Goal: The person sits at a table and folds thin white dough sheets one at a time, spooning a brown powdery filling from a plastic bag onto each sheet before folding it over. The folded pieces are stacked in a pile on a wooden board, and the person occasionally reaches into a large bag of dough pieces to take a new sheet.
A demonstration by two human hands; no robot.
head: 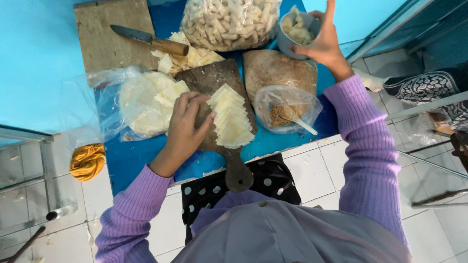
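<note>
Head view showed the left hand point(187, 124) resting on a dark wooden paddle board point(214, 83) in the middle of the blue desk point(131, 160). Its fingers point(195, 104) lay nearly flat, loosely spread, their tips touching the left edge of a fanned stack of pale square wrappers point(231, 119) without gripping it. The stack sat on the board's right half. The wrappers looked thin, soft and light, likely to tear or stick together, so they seemed best lifted 1 at a time by a free corner.

The right hand point(324, 46) was well beyond the board, to its upper right, fingers curled around the rim of a grey bowl point(292, 31) of pale filling. Just right of the board sat a clear bag with brown crumbs and a white spoon point(300, 122). Left of it lay a plastic bag of round dough sheets point(141, 102); behind it, a knife point(151, 40) on a second board, and a large bag of cut white pieces point(229, 22).
</note>
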